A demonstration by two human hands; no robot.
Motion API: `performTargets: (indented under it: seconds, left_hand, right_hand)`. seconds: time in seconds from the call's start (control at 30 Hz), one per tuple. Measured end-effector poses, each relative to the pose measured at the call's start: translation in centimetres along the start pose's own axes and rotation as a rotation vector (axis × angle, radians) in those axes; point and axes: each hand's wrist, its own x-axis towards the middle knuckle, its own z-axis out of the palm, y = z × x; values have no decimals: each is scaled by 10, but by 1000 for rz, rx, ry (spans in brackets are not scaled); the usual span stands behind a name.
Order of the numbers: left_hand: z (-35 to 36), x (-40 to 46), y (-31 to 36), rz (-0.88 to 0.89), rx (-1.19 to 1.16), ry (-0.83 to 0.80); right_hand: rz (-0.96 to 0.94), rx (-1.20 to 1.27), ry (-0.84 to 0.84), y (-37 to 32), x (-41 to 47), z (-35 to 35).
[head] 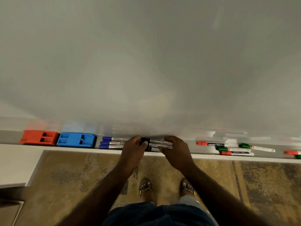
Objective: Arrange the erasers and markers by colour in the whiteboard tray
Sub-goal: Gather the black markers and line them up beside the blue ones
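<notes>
A bundle of black markers (157, 145) lies in the whiteboard tray (182, 155) at the centre. My left hand (133, 149) grips its capped left end and my right hand (175, 150) grips its right end. Three blue markers (112, 142) lie stacked just left of my left hand. Further left stand a blue eraser (76, 139) and a red eraser (39, 137), side by side. To the right, red and green markers (234, 149) lie mixed in a loose heap, and two more (293, 154) sit at the frame's right edge.
The whiteboard (146, 62) rises directly behind the tray. A white ledge (17, 165) juts out at the lower left. Below the tray is a patterned brown floor (244, 185) with my sandalled feet (166, 187) on it.
</notes>
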Motion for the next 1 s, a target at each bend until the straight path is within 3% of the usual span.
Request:
performTargets:
  seconds: [0.43,1.0]
  left_hand:
    - [-5,3,-3,-35,40,-19]
    - [-1,9,-9,-5,239,-22]
  right_hand:
    - [-9,-151,121,4,-3,0]
    - [27,-1,164,13,3,4]
